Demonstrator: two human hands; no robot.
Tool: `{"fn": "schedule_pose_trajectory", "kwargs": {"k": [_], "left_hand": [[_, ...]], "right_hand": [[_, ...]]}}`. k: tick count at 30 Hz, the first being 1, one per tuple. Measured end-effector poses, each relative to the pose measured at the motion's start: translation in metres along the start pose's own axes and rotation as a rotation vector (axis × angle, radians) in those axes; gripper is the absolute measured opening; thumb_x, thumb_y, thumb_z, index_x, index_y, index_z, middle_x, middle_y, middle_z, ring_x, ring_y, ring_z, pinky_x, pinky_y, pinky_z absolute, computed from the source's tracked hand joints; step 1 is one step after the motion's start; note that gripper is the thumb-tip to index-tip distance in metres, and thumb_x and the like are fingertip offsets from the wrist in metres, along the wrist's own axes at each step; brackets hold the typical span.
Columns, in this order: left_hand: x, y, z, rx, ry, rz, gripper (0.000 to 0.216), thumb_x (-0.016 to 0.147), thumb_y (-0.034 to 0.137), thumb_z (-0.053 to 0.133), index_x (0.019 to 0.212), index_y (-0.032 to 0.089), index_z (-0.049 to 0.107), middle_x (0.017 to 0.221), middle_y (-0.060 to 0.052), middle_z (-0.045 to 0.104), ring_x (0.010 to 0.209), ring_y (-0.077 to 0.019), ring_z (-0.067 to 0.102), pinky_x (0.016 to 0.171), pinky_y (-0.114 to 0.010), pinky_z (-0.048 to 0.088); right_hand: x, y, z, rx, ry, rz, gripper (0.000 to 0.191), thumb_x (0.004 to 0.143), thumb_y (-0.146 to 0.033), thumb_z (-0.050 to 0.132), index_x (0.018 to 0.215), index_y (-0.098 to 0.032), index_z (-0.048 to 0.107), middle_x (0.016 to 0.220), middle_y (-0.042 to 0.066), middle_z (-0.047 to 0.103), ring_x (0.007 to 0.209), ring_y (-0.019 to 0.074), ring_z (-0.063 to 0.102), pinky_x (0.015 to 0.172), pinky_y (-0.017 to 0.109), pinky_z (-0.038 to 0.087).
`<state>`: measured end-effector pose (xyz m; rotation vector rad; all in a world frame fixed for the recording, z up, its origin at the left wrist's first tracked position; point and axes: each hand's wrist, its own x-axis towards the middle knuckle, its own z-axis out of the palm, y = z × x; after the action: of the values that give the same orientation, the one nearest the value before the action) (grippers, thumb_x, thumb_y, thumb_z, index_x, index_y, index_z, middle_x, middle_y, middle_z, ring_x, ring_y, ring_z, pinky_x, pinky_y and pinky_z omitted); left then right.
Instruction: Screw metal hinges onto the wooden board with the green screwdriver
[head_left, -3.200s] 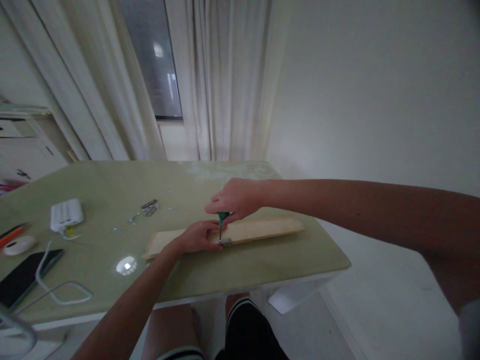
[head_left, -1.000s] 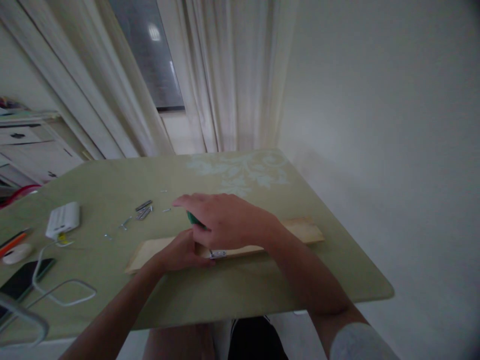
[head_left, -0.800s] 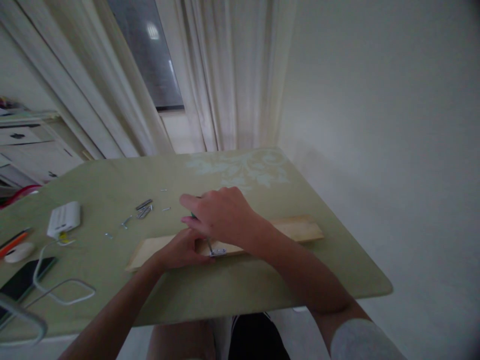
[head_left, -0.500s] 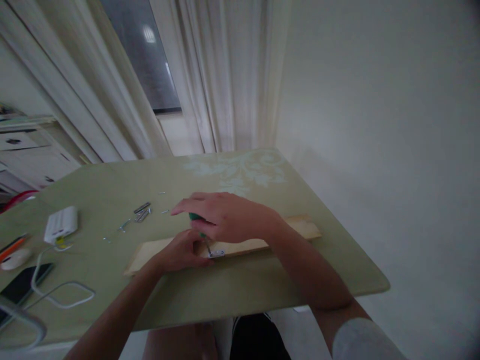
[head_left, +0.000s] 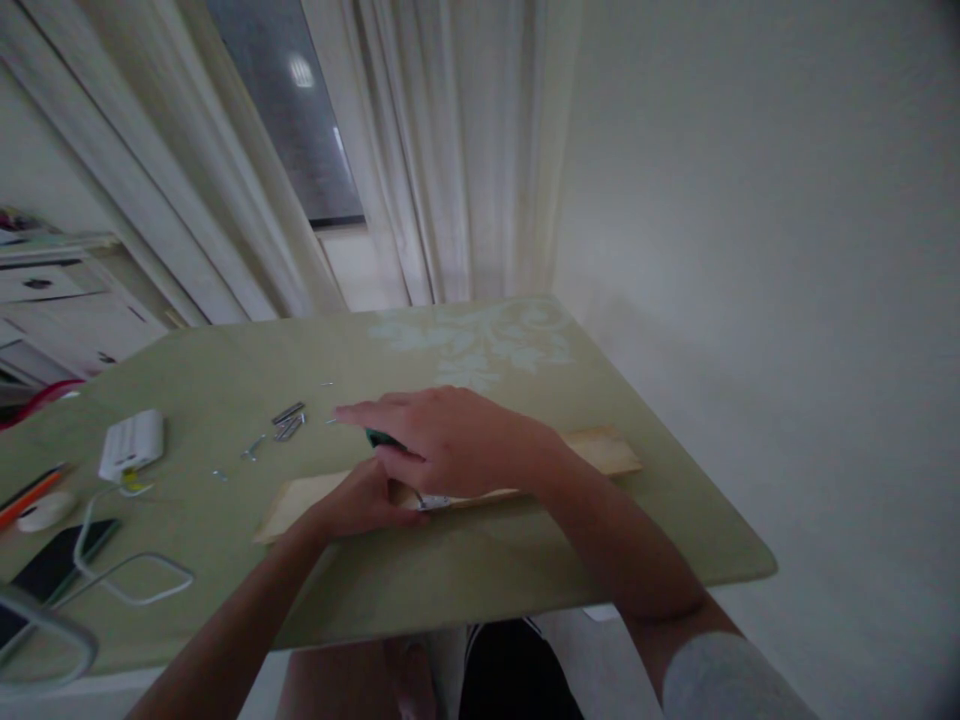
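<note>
My right hand (head_left: 469,440) is closed around the green handle of a screwdriver (head_left: 384,439), with its index finger stretched out to the left over it. The shaft is mostly hidden; its tip meets a small metal hinge or bracket (head_left: 435,503) at the front edge of a pale wooden board (head_left: 604,452). Beside that metal piece, my left hand (head_left: 360,503) grips the board, thumb at the front edge. The board lies lengthwise across the table under both hands.
Several metal pieces (head_left: 289,422) and loose screws (head_left: 255,447) lie left of the board. Farther left are a white charger (head_left: 133,445), a grey cable (head_left: 154,600), a dark phone (head_left: 56,570) and an orange pen (head_left: 30,497). A wall (head_left: 787,300) borders the table's right side.
My right hand has tilted the screwdriver and shifted its handle slightly left, so less of the shaft shows. My left hand stays on the board. The view has shifted slightly.
</note>
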<state>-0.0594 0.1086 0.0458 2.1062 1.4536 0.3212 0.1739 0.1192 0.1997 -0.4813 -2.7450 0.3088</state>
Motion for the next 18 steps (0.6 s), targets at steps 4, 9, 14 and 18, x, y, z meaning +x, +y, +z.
{"fn": "schedule_pose_trajectory", "kwargs": {"k": [4, 9, 14, 18], "left_hand": [[0.000, 0.005, -0.003, 0.058, -0.016, 0.001, 0.069, 0.072, 0.060, 0.082, 0.127, 0.020, 0.073, 0.124, -0.011, 0.076, 0.114, -0.0384, 0.069, 0.099, -0.045, 0.056], [-0.001, 0.001, -0.001, 0.061, -0.024, -0.036, 0.075, 0.072, 0.063, 0.080, 0.131, 0.018, 0.070, 0.131, -0.014, 0.073, 0.119, -0.0396, 0.067, 0.102, -0.046, 0.055], [-0.002, 0.005, -0.002, 0.022, 0.012, -0.015, 0.059, 0.072, 0.060, 0.080, 0.112, 0.017, 0.076, 0.111, -0.009, 0.078, 0.103, -0.0337, 0.070, 0.094, -0.041, 0.057], [-0.004, 0.006, -0.003, 0.025, 0.073, 0.034, 0.063, 0.067, 0.053, 0.086, 0.118, 0.018, 0.075, 0.108, -0.010, 0.078, 0.103, -0.0348, 0.069, 0.093, -0.042, 0.057]], "right_hand": [[0.011, 0.002, 0.007, -0.166, 0.021, 0.111, 0.028, 0.108, -0.044, 0.053, 0.125, -0.027, 0.065, 0.111, 0.006, 0.079, 0.097, 0.0248, 0.072, 0.072, 0.032, 0.045], [0.016, -0.003, 0.019, -0.244, 0.098, 0.159, 0.039, 0.104, -0.057, 0.053, 0.116, -0.023, 0.067, 0.101, 0.008, 0.078, 0.087, 0.0265, 0.071, 0.066, 0.033, 0.044], [-0.002, 0.005, 0.007, -0.051, 0.076, 0.047, 0.042, 0.101, -0.026, 0.056, 0.142, -0.019, 0.054, 0.129, 0.012, 0.072, 0.105, 0.0249, 0.069, 0.078, 0.034, 0.050], [-0.005, 0.009, -0.001, 0.009, -0.023, -0.064, 0.036, 0.105, -0.028, 0.056, 0.141, -0.028, 0.057, 0.128, 0.007, 0.074, 0.107, 0.0224, 0.069, 0.079, 0.031, 0.046]]}}
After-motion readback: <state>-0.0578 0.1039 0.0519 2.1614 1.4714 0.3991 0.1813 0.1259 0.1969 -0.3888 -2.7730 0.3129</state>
